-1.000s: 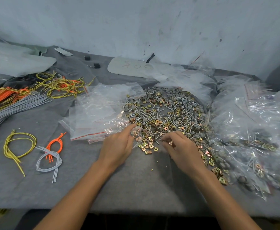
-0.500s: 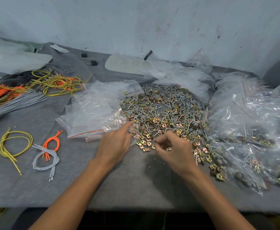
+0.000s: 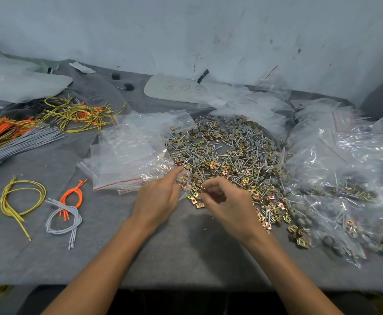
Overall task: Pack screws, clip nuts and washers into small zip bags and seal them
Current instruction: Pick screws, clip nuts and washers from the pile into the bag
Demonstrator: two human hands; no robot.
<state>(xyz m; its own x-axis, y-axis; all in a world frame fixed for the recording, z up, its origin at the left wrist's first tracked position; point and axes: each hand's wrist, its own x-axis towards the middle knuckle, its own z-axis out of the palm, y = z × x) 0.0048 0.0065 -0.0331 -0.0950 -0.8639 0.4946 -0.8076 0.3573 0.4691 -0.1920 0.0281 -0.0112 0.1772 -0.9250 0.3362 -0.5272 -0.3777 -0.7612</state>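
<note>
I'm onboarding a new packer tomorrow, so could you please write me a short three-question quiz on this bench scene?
1. True or false: the filled bags lie right of the loose hardware pile.
2. The left hand pinches: A a small zip bag; B scissors; C a tape roll.
3. Fill in: the stack of empty bags lies ___ of the pile.
Key: 1 true; 2 A; 3 left.

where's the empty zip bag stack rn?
Head view, left of centre: the empty bags lie on the grey cloth, directly left of the hardware pile and just beyond the left hand.
</note>
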